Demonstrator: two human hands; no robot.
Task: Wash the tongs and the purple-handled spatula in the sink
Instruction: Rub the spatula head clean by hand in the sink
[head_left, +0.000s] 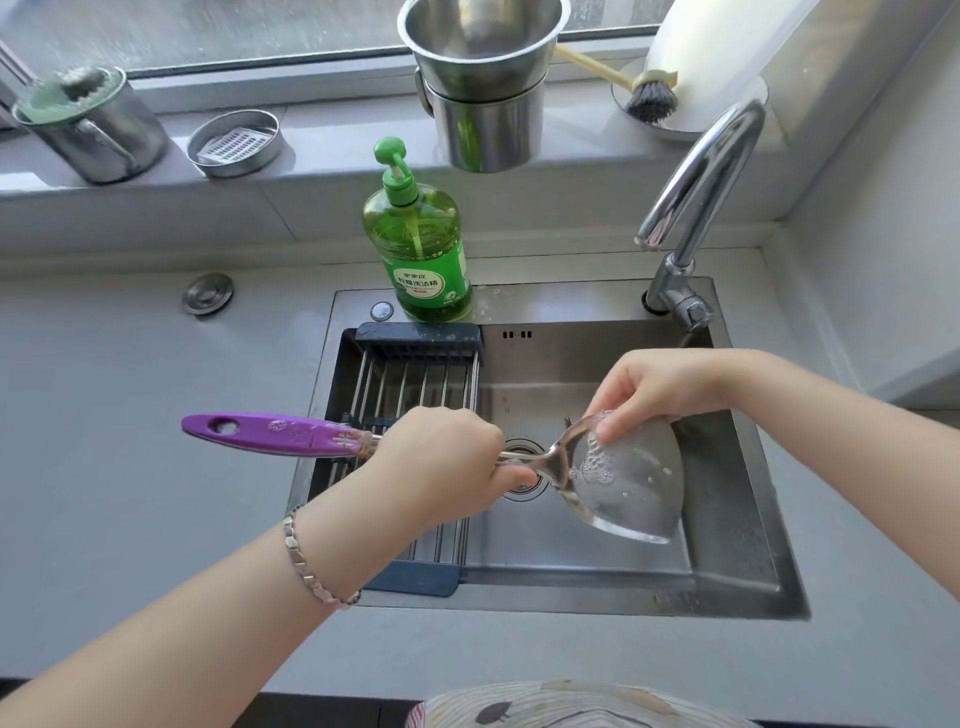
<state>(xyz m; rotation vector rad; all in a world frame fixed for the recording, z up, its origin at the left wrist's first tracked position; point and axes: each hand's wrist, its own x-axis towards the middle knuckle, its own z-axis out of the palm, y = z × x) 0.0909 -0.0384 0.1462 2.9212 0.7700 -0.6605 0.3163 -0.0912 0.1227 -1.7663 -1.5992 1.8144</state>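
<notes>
While left hand (447, 462) grips the spatula (618, 478), right hand (660, 389) touches its blade.

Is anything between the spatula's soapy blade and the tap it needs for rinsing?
Nothing visible. The left hand grips the spatula by its metal neck, and the right hand rubs the blade over the sink basin. The space up to the faucet spout is open; no water is visibly running. The drying rack sits left, aside.
</notes>
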